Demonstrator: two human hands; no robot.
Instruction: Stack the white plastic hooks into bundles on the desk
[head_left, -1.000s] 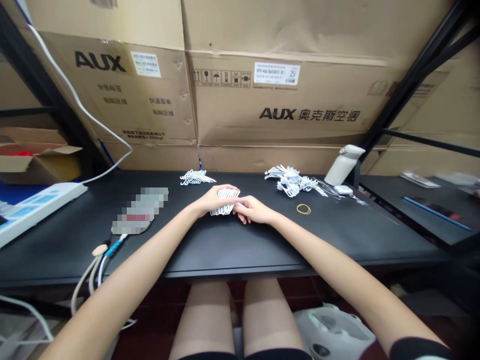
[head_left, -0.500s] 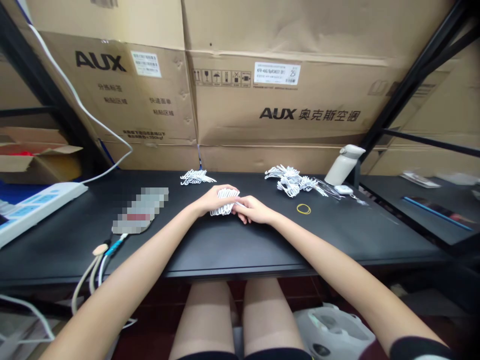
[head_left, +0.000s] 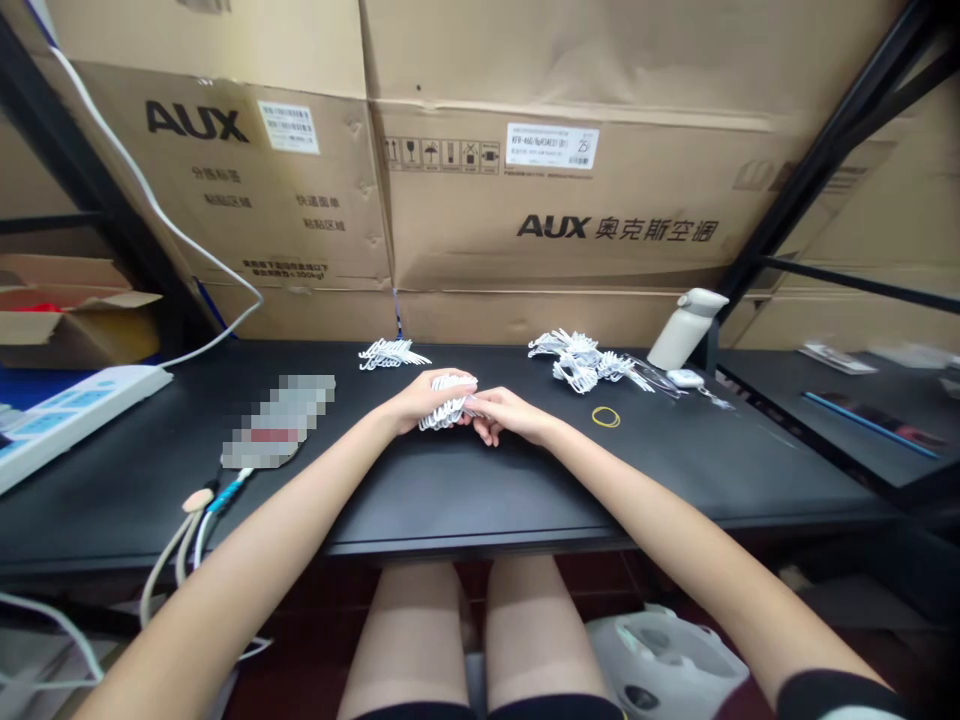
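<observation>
My left hand (head_left: 417, 398) is wrapped round a bundle of white hooks (head_left: 444, 413), held just over the black tabletop (head_left: 465, 500). From the other side my right hand (head_left: 504, 412) pinches the right end of the same bundle between thumb and fingers. Its lower fingers are curled. Behind my left hand lies a small pile of white hooks (head_left: 391, 353). Further right is a larger, tangled heap of white hooks (head_left: 577, 360). A yellow rubber band (head_left: 606, 416) rests to the right of my right hand.
A white bottle (head_left: 686, 328) stands at the back right, near a small white case (head_left: 685, 379). On the left are a power strip (head_left: 82, 410), a blurred-out flat object (head_left: 277, 425) with cables, and an open carton (head_left: 75, 315). Large cardboard sheets (head_left: 465, 240) wall the back.
The view has shifted very slightly. Both hands keep their hold on the bundle; the right thumb and fingers have moved a little at its right end.
</observation>
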